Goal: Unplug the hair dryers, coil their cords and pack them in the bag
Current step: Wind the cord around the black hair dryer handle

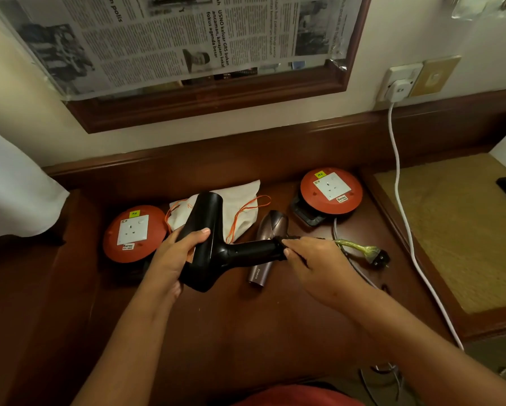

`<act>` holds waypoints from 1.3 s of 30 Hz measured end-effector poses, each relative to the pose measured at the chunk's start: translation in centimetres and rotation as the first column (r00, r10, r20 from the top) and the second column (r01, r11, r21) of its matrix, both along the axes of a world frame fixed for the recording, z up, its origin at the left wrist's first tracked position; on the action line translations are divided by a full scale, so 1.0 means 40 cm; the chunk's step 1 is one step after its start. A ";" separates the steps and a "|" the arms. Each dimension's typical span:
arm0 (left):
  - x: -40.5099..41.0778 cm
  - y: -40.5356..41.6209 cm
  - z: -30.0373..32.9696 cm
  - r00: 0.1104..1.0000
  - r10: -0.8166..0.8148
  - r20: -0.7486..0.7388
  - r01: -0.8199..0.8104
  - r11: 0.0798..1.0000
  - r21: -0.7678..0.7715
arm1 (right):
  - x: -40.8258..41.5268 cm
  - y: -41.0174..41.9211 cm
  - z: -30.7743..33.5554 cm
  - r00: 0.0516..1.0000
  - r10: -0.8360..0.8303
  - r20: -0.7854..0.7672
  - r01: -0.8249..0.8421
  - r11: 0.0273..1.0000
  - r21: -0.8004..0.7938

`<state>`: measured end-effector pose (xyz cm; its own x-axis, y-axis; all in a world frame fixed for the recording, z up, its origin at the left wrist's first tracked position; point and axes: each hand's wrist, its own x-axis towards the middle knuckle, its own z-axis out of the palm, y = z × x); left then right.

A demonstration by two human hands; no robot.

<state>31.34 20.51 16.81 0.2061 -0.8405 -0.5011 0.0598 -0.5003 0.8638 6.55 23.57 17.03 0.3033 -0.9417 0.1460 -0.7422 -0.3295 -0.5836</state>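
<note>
**Black dryer in both hands, above the desk**

Head view: your left hand (177,253) wraps the barrel of the black hair dryer (208,244), thumb over the top, fingers curled underneath; the barrel points up and away from you, the handle runs out to your right; your right hand (313,259) sits at the handle's end, thumb and fingers pinched on the black cord (304,238) where it leaves the handle; the rest of that cord is hidden by the hand, so you cannot tell how it runs.

Behind the handle, the bronze hair dryer (268,238) lies on the dark wooden desk (246,323), its handle toward you; a black plug (379,257) with a greenish wrapped neck lies just right of your right hand on the desk; whose cord it ends I cannot tell.

The cream drawstring bag (240,206) with orange cord lies flat at the back, partly covered by the black barrel; one red extension reel (133,232) sits to its left, a second red reel (331,190) to its right, both sockets bare; a white cable (401,200) hangs from a white wall plug (398,89) and trails over the desk edge beside a tan mat (451,230).
</note>
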 end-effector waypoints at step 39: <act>0.010 -0.007 0.049 0.960 0.067 -0.273 -0.070 0.998 -0.003 | 0.031 -0.067 -0.108 0.775 -0.268 0.572 -0.111 0.833 0.542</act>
<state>31.74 20.23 18.77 0.1205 -0.8357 -0.5358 0.3278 -0.4760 0.8161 7.80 20.88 12.71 0.2493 -0.9364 -0.2470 -0.1761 0.2070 -0.9624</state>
